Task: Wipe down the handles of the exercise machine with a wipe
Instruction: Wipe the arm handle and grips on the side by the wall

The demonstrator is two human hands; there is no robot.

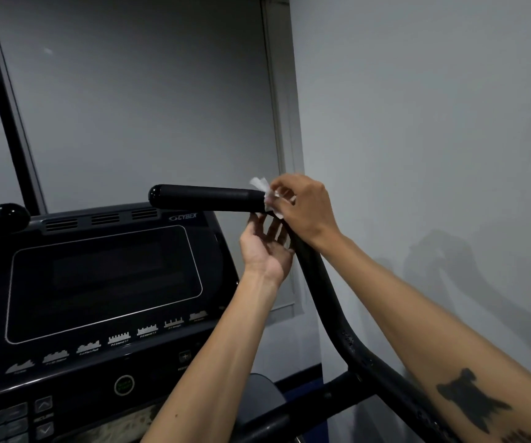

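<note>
The machine's right handle (206, 198) is a black padded bar that runs level to the left, then bends down into a black tube (328, 298). My right hand (305, 209) pinches a small crumpled white wipe (262, 187) against the bar at its bend. My left hand (265, 247) is raised just under that bend, palm up and fingers loosely spread, fingertips near the bar's underside. The rounded tip of the left handle (5, 215) shows at the left edge.
A dark console (104, 282) with a blank screen and buttons fills the lower left. A grey wall (433, 123) stands close on the right, a shaded window behind. A black post (8, 107) rises at the far left.
</note>
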